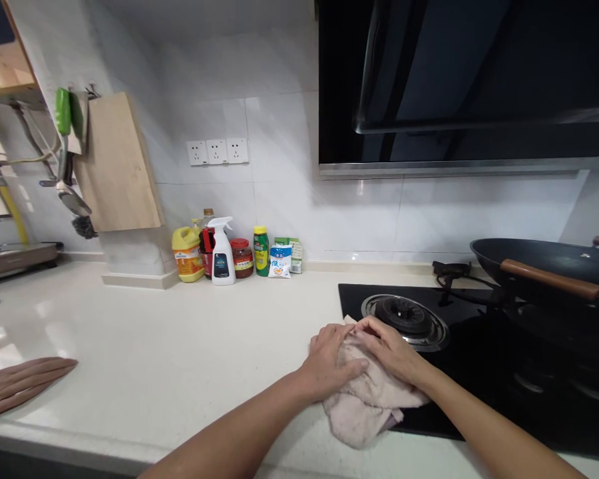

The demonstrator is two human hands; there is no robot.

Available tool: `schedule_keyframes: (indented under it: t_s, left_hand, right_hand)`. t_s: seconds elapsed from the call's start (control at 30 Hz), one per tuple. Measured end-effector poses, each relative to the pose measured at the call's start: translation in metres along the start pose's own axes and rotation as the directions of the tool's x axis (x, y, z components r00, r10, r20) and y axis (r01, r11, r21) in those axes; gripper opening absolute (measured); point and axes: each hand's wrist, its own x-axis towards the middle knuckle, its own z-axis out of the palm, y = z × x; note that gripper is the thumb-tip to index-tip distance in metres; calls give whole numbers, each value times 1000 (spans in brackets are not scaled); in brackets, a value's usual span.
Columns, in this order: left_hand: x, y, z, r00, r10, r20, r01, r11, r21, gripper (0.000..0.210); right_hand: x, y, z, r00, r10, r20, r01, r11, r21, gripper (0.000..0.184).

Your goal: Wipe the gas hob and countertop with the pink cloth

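A crumpled, pale pinkish rag (357,420) with dark stains lies across the left edge of the black glass gas stove (484,399), partly on the white countertop (190,352). My left hand (329,362) grips the rag from the left, thumb pointing across it. From the other side my right hand (392,349) pinches the rag's upper part, its fingertips close to those of my left hand. The near burner (404,316) has no pan on it and sits just beyond my right hand. Folds of cloth hide some of my fingertips.
A black wok (544,259) with wooden handles rests on the right burner. Bottles, a spray bottle (222,256), a jar and packets stand along the wall. Another person's hand (24,386) lies flat at left. The range hood (459,86) hangs above the stove.
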Motion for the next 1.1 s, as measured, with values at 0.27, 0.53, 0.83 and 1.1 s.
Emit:
schedule_keyframes:
  t_s: [0.27, 0.53, 0.83, 1.1]
  left_hand:
    - [-1, -2, -2, 981, 8, 194, -21, 998, 63, 84]
    - [-4, 0, -3, 986, 68, 154, -85, 990, 110, 75]
    - [-4, 1, -6, 986, 82, 144, -98, 990, 103, 70]
    - [0, 4, -8, 990, 69, 120, -80, 992, 93, 50]
  right_hand:
    - [9, 42, -1, 994, 22, -111, -47, 972, -231, 38]
    - [5, 44, 1, 999, -6, 52, 25, 925, -380, 41]
    - [3, 37, 1, 997, 77, 32, -52, 874, -482, 41]
    - [3, 28, -1, 990, 140, 33, -111, 888, -447, 33]
